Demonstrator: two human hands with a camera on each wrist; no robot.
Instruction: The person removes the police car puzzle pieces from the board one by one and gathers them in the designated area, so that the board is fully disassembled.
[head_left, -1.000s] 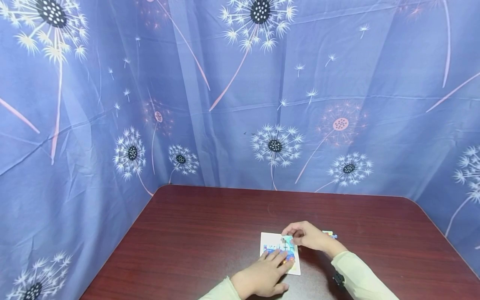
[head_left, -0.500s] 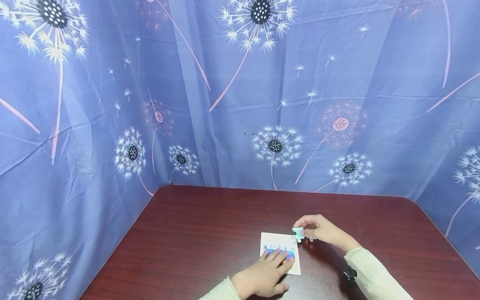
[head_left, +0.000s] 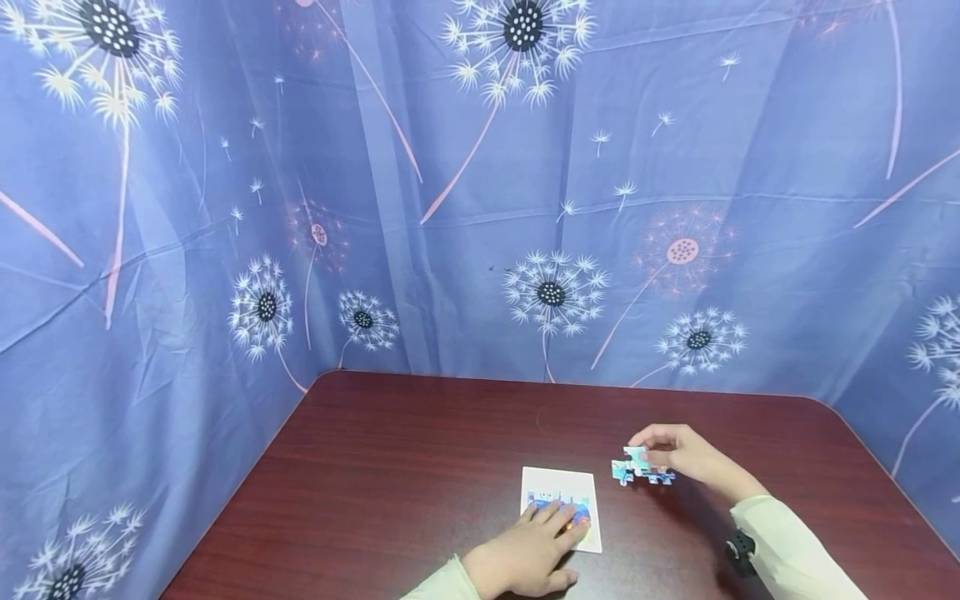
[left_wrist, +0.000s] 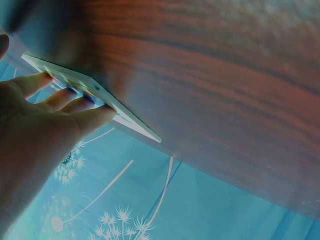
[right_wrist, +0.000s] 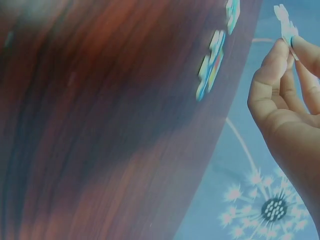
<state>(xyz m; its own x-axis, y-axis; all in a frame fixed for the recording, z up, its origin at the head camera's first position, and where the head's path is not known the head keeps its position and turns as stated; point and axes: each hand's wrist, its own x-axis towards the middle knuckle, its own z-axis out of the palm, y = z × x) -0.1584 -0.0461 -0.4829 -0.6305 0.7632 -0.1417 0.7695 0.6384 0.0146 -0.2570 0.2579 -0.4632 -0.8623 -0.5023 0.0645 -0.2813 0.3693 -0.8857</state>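
Observation:
My left hand [head_left: 528, 548] rests with its fingers spread on a small white-bordered puzzle board [head_left: 557, 478]. Part of a blue picture shows on the board, and the fingers cover some of it. In the left wrist view the fingertips touch the face of the board [left_wrist: 132, 122]. To the right, my right hand [head_left: 688, 455] pinches a light-blue puzzle piece [head_left: 637, 458] between thumb and fingers. The right wrist view has this puzzle piece [right_wrist: 285, 22] raised above the table. Near it lie other loose puzzle pieces [head_left: 620, 472], among them a multicoloured one [right_wrist: 212, 65].
The dark red wooden table [head_left: 390, 467] has rounded far corners. A blue curtain [head_left: 465, 292] with dandelion prints hangs along its back and left sides. A black wrist device [head_left: 741, 550] sits at the right sleeve.
My right hand has lifted the light-blue puzzle piece off the board's upper right corner and carried it right, over the loose pieces. The left hand has stayed in place.

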